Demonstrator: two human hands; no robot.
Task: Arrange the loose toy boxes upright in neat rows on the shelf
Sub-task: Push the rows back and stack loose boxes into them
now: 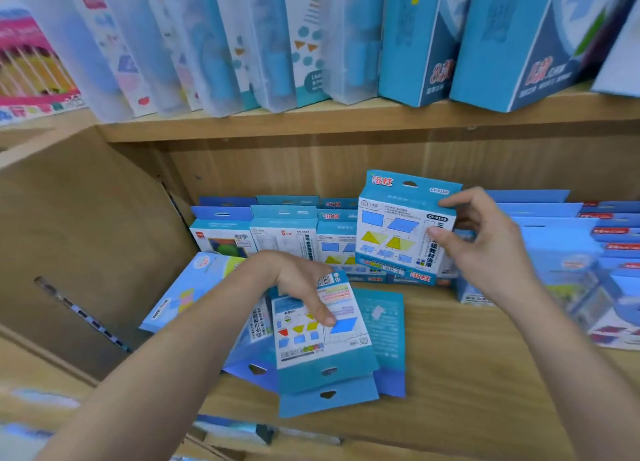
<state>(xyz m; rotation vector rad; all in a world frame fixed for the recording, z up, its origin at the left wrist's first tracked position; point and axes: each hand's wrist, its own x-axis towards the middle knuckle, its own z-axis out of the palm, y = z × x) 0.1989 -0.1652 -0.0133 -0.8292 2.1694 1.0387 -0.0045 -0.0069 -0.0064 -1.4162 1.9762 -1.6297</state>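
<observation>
On the left, my left hand (301, 284) curls onto the top flat box (332, 342) of a loose pile lying on the shelf (467, 356), thumb on its face. Further right, my right hand (485, 249) pinches the upright box (398, 225) by its right edge, before the back row (284, 228).

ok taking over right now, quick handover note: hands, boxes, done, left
Right hand: fingers pinch the upright box by its right edge, in front of the standing rows at the back of the shelf.
Left hand: grips the top box of the flat pile at the shelf front.
Done: rows already stand at the back.
Left: seat the upright box, stand up the pile, then the leaning box at far left.
</observation>
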